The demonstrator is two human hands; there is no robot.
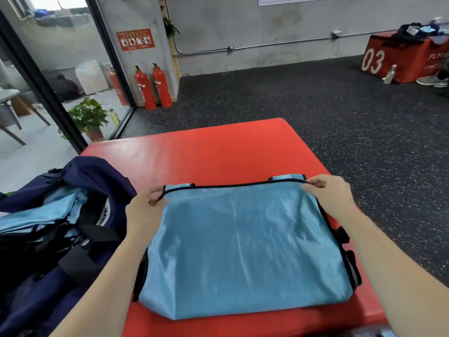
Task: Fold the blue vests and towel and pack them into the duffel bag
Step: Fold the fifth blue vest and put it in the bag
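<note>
Both forearms reach in from the bottom of the view, and between them lies a blue vest (243, 246), spread flat on the red padded platform (206, 152) with its near edge towards the person and its black-trimmed far edge stretched straight across. That far edge is where the action is: the left hand (143, 210) pinches the far-left corner, thumb on top and fingers curled under the trim, while the right hand (332, 193) pinches the far-right corner the same way. Holding both corners at once keeps the slippery fabric taut and square, which looks like the set-up for a fold, either just laid down or about to be drawn back towards the body; which of the two cannot be told. Black side straps poke out along the right edge, so the layers seem doubled already. Just to the left, touching the platform's edge, sits the navy duffel bag (97, 176), its mouth open and pale blue fabric (48, 210) already showing inside, handy for a short carry once this piece is small enough. Whether that fabric is vests or the towel is unclear. Beyond, two red fire extinguishers (153, 87) stand by the wall.
</note>
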